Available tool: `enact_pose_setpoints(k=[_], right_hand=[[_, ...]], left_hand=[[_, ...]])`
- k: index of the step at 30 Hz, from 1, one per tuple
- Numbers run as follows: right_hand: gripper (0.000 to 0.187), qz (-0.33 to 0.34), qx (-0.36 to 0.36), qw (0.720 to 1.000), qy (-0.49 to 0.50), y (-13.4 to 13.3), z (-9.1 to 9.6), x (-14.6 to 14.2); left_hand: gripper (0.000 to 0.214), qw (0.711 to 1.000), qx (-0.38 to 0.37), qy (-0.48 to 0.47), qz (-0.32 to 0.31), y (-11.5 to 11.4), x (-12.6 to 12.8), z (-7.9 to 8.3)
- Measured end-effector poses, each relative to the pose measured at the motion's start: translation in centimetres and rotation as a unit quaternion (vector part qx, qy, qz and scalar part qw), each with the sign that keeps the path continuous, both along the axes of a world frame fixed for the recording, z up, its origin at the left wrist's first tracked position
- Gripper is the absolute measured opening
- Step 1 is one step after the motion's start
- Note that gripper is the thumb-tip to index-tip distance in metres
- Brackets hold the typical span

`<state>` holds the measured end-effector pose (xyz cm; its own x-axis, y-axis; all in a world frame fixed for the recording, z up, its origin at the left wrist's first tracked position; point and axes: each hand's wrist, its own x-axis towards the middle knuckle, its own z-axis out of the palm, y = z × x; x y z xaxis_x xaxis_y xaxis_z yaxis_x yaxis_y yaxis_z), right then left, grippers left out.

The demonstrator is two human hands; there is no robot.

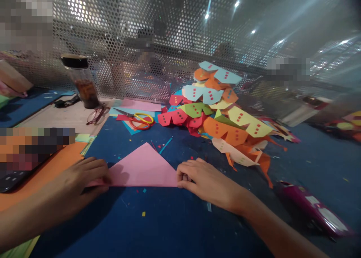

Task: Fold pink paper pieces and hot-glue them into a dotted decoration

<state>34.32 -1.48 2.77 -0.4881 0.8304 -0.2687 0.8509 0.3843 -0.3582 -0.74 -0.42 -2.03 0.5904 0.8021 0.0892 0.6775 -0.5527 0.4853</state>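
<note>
A pink sheet of paper (145,168), folded into a triangle, lies on the blue table (175,231) with its point away from me and its long folded edge towards me. My left hand (90,177) pinches the triangle's left corner, the fingers covering it. At the right corner, my right hand (197,179) grips the paper between thumb and curled fingers. Small paper scraps, among them a yellow square (143,213) and a blue strip (166,145), are scattered around the sheet.
Folded paper pieces with dotted patterns (225,126) are piled at the back right. Behind the triangle lie scissors (141,119) on coloured sheets. A jar (84,83), glasses (97,114) and a phone (25,158) are leftward; a purple case (313,209) lies right. Perforated metal (113,55) stands behind.
</note>
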Motion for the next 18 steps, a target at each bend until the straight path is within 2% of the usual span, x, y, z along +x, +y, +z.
enact_pose_setpoints(k=[2, 7, 10, 18], right_hand=[[0.012, 0.0, -0.003, 1.0, 0.003, 0.0, 0.1, -0.1], [0.01, -0.003, -0.004, 1.0, 0.007, 0.0, 0.2, -0.1], [0.009, 0.002, 0.004, 1.0, 0.008, 0.0, 0.0, 0.0], [0.009, 0.002, 0.004, 1.0, 0.001, -0.2, 0.4, -0.5]], left_hand=[[0.016, 1.0, 0.025, -0.017, 0.006, -0.5, 1.1, -0.3], [0.017, 0.999, 0.029, -0.034, -0.018, -1.0, 4.6, -0.9], [0.019, 0.998, 0.049, -0.038, -0.004, -0.8, 6.2, -1.2], [0.021, 0.998, 0.046, -0.035, 0.017, -0.5, 7.2, -1.3]])
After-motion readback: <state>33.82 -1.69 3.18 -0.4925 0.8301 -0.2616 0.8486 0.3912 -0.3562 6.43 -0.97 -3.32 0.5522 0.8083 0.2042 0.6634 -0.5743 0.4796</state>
